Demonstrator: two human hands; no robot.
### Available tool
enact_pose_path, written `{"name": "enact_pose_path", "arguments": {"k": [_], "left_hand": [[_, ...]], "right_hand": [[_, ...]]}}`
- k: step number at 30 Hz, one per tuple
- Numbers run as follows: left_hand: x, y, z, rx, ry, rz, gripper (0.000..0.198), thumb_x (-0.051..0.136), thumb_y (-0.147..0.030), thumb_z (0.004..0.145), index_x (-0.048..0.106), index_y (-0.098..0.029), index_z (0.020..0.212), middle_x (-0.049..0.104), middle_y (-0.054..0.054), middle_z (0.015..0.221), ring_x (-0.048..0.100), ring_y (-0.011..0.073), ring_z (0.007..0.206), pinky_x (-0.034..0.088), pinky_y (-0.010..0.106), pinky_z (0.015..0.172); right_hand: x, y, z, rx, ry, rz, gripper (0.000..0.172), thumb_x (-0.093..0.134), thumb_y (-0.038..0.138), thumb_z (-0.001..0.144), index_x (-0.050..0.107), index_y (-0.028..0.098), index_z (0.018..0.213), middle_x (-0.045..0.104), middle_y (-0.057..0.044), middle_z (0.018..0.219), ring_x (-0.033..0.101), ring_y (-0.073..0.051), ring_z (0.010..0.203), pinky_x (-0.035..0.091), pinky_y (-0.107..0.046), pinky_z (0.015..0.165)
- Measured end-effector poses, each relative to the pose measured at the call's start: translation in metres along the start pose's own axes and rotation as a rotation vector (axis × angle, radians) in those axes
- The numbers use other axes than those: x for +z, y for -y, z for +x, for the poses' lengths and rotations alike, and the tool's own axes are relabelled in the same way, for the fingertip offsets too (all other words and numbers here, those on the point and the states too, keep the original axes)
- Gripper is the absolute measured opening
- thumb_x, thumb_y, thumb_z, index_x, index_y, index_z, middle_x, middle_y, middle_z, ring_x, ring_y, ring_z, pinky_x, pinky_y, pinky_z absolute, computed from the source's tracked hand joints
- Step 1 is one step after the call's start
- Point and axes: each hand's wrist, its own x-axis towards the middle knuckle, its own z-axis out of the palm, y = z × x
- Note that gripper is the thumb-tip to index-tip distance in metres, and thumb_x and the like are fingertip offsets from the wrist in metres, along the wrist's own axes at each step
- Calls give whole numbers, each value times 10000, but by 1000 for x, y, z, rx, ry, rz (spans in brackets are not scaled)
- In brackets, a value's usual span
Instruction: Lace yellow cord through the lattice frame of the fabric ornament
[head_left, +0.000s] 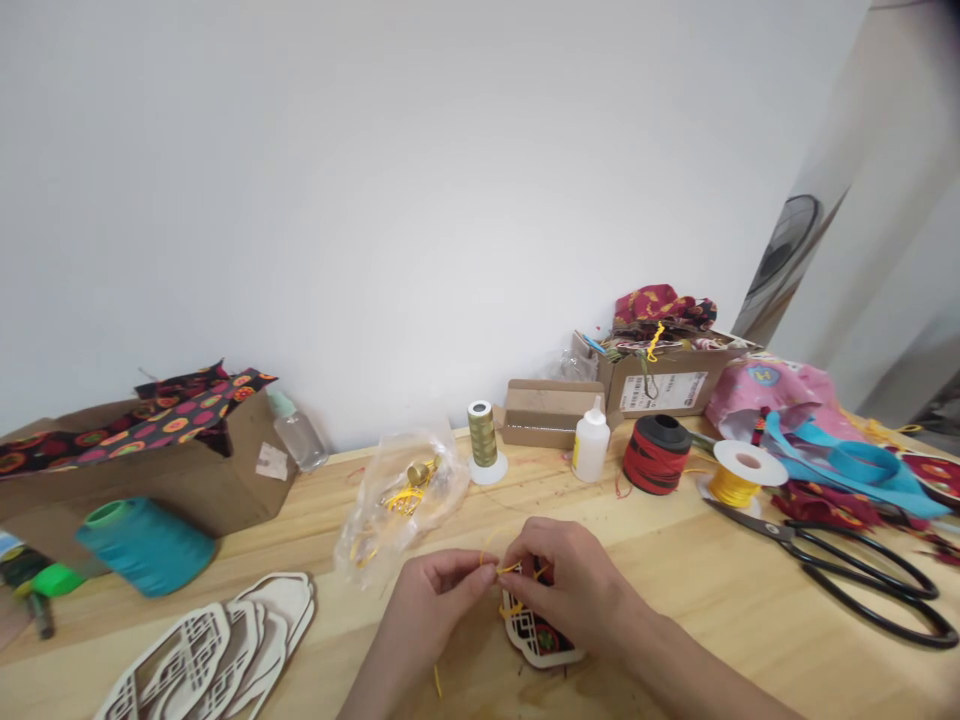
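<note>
My left hand [439,590] and my right hand [574,585] meet at the front middle of the wooden table [675,600]. Both pinch a thin yellow thread [508,569] stretched between their fingertips. Under my right hand lies a small white fretwork wooden piece [536,640] with dark red patterned fabric on it; the hand hides most of it. A short loose end of yellow thread [437,682] hangs below my left wrist.
A crumpled clear bag [397,500] with gold bits lies just behind my hands. Fretwork cut-outs [217,650] and a teal spool [146,545] sit front left, a fabric-filled box [150,460] behind. Spools, a glue bottle [591,442], black scissors [855,570] and fabric scraps lie right.
</note>
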Motion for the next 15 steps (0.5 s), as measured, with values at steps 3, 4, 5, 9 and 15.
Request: {"name": "enact_pose_path", "arguments": {"k": [3, 4, 5, 9, 15], "left_hand": [[0, 0, 0, 8, -51, -12, 121, 682, -240, 547, 688, -162, 640, 708, 32, 670, 601, 176, 668, 439, 239, 637], [0, 0, -1, 9, -55, -18, 124, 683, -240, 545, 688, -162, 641, 708, 33, 668, 601, 176, 664, 440, 240, 633], [0, 0, -1, 11, -54, -23, 125, 684, -239, 544, 687, -160, 641, 707, 34, 665, 601, 174, 661, 441, 240, 630], [1, 1, 0, 34, -46, -53, 130, 689, -228, 536, 676, -152, 642, 698, 31, 650, 594, 155, 632, 443, 225, 606], [2, 2, 0, 101, -48, -20, 120, 688, -204, 543, 662, -157, 651, 670, 2, 620, 573, 119, 593, 432, 188, 567]], "right_hand": [[0, 0, 0, -13, 0, 8, 111, 530, 258, 723, 624, 201, 720, 570, 2, 639, 500, -107, 587, 347, -199, 533], [0, 0, 0, -20, -3, 8, 131, 515, 266, 735, 627, 202, 719, 568, 1, 641, 498, -106, 588, 345, -198, 533], [0, 0, 0, -27, -7, 8, 152, 501, 276, 746, 630, 203, 715, 565, 0, 639, 494, -105, 588, 341, -198, 531], [1, -1, -1, -43, -21, 15, 190, 472, 292, 768, 634, 209, 716, 541, 7, 609, 475, -101, 580, 327, -195, 519], [2, -3, 0, -16, -43, 112, 135, 531, 254, 717, 628, 185, 653, 510, 12, 590, 430, -94, 544, 312, -197, 495]]}}
